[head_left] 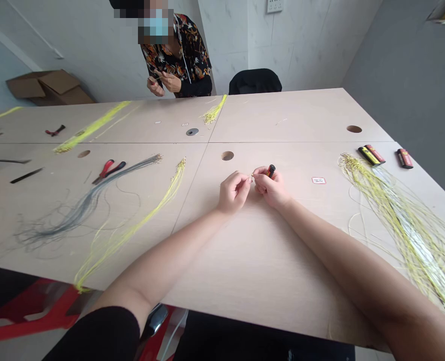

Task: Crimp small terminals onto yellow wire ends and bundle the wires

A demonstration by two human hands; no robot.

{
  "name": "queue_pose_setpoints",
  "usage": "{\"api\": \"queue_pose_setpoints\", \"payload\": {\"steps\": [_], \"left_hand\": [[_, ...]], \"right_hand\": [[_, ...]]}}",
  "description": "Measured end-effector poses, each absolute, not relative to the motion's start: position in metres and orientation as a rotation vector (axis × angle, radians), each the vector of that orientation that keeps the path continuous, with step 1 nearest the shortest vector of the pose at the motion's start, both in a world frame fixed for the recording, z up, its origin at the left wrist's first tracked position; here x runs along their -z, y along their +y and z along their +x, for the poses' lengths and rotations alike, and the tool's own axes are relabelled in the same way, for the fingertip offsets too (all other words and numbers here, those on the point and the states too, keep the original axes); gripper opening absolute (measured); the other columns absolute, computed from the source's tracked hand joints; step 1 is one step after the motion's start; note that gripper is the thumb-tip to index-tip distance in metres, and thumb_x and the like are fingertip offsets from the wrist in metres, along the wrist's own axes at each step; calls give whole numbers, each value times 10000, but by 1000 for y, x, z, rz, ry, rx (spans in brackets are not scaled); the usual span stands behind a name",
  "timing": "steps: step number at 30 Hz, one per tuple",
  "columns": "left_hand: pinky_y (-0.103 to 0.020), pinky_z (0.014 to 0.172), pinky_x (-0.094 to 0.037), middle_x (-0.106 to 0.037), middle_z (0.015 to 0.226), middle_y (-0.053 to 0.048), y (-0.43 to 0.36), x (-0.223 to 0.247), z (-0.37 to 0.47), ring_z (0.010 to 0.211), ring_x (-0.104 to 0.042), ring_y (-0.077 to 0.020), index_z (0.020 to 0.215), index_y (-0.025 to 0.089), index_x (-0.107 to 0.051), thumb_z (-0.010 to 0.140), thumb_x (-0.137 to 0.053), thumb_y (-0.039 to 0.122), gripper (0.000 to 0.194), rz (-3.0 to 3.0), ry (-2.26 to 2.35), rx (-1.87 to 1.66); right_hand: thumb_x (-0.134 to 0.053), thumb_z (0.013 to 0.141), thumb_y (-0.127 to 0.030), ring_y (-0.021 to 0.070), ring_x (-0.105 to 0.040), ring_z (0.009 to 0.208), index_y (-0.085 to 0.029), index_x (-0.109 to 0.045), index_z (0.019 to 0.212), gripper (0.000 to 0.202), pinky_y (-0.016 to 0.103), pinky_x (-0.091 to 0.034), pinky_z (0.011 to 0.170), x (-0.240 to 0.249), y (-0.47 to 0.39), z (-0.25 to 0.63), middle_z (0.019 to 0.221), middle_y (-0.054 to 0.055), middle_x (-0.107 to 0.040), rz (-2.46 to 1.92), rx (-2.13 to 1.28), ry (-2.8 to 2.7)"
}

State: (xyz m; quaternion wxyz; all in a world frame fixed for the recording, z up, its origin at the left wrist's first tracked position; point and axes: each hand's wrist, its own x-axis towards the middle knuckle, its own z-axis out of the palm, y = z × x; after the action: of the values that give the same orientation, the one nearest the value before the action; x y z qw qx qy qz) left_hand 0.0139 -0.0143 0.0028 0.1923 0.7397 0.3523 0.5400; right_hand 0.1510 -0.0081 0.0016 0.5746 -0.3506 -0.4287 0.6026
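Note:
My left hand [234, 192] is closed in a pinch near the middle of the table, its fingertips almost meeting those of my right hand. A tiny gold-coloured piece [252, 176] shows between the two sets of fingertips, too small to name. My right hand [274, 189] is also closed, thumb against forefinger, with a small black-and-red cylinder [271, 171] tucked in its fingers and sticking up. Most of that cylinder is hidden. To the right of my hands lies a small red-bordered label [319, 180].
Yellow wires [399, 220] spread at right, below black, yellow and red cylinders [372, 155]. Left lie grey wires [83, 210], a yellow bundle [147, 218] and red-and-black pliers [109, 170]. The table has a round hole [228, 156]. A person [180, 60] works across the table.

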Motion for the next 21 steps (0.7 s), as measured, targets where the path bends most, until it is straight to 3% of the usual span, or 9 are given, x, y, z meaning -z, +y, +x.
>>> {"api": "queue_pose_setpoints", "payload": {"steps": [21], "left_hand": [[-236, 523, -350, -498, 610, 16, -14, -2, 14, 541, -431, -94, 682, 187, -529, 934, -504, 375, 316, 2090, 954, -1540]], "right_hand": [[-712, 658, -342, 47, -303, 392, -191, -579, 680, 202, 233, -250, 426, 2, -7, 150, 433, -96, -357, -820, -1388, -1010]]}}
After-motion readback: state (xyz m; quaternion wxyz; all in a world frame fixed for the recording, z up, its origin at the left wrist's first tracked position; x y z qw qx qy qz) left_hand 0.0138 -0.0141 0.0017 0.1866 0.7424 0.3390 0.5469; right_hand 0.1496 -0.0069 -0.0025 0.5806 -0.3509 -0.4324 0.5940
